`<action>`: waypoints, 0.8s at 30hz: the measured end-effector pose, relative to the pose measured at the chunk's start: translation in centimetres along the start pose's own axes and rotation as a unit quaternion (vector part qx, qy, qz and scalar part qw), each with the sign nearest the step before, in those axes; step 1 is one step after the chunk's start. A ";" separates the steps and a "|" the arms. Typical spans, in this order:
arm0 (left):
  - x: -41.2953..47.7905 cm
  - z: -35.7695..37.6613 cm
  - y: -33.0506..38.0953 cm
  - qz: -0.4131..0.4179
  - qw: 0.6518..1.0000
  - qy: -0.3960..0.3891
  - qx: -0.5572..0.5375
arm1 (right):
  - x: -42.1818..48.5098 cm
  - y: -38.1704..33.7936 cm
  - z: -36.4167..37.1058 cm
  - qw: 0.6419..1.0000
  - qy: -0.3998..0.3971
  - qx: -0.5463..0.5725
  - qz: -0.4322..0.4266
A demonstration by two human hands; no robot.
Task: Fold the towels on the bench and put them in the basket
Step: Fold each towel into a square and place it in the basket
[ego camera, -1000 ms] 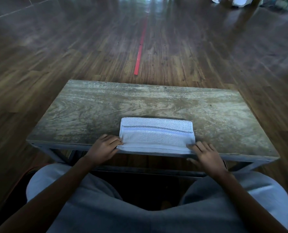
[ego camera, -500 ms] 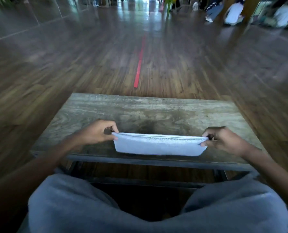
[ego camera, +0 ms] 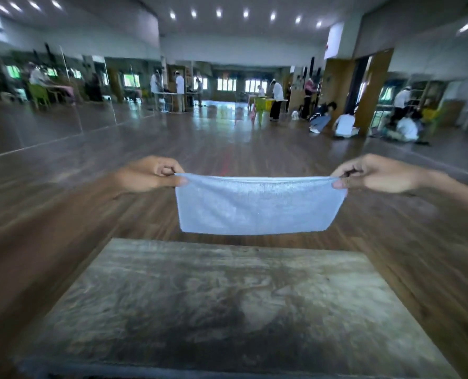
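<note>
Large hall: ceiling spotlights (ego camera: 245,13), mirrored wall (ego camera: 50,110) on your left, several people (ego camera: 345,124) far back, blurred. Dark wood-plank floor (ego camera: 63,214) runs out to them. A worn grey wooden bench (ego camera: 227,296) with weathered grain fills the lower view. The pale folded towel (ego camera: 257,206) hangs in the air above the bench's far edge, not touching it. Its long axis runs left to right, top edge taut and level, lower edge hanging free. Your left hand (ego camera: 148,175) pinches the top left corner. Your right hand (ego camera: 377,173) pinches the top right corner.

towel (ego camera: 257,206): pale blue | bench (ego camera: 227,302): weathered grey-brown grain | floor (ego camera: 63,203): dark brown
</note>
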State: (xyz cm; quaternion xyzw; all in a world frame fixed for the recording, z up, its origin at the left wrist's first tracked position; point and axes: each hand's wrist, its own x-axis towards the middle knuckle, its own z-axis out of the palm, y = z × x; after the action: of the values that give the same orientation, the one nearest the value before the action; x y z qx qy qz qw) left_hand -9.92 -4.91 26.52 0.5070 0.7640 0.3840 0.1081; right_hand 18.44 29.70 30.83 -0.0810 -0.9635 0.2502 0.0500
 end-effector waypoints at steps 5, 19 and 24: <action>1.9 -3.9 2.9 0.009 0.998 0.033 0.050 | 1.2 -2.2 -4.2 1.000 0.006 -0.014 0.021; 2.1 -4.9 4.1 -0.039 0.996 -0.047 0.069 | 1.2 -1.8 -5.3 0.997 -0.049 -0.028 0.042; 2.7 -3.6 2.3 -0.015 0.997 0.017 0.075 | 2.0 -1.1 -3.4 0.996 0.067 -0.046 0.025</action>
State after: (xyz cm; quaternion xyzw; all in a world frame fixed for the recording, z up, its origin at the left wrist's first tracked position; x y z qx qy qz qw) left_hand -11.58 -3.84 31.24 0.4956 0.7998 0.3330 0.0623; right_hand 16.85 30.75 34.41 -0.1242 -0.9661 0.2011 0.1039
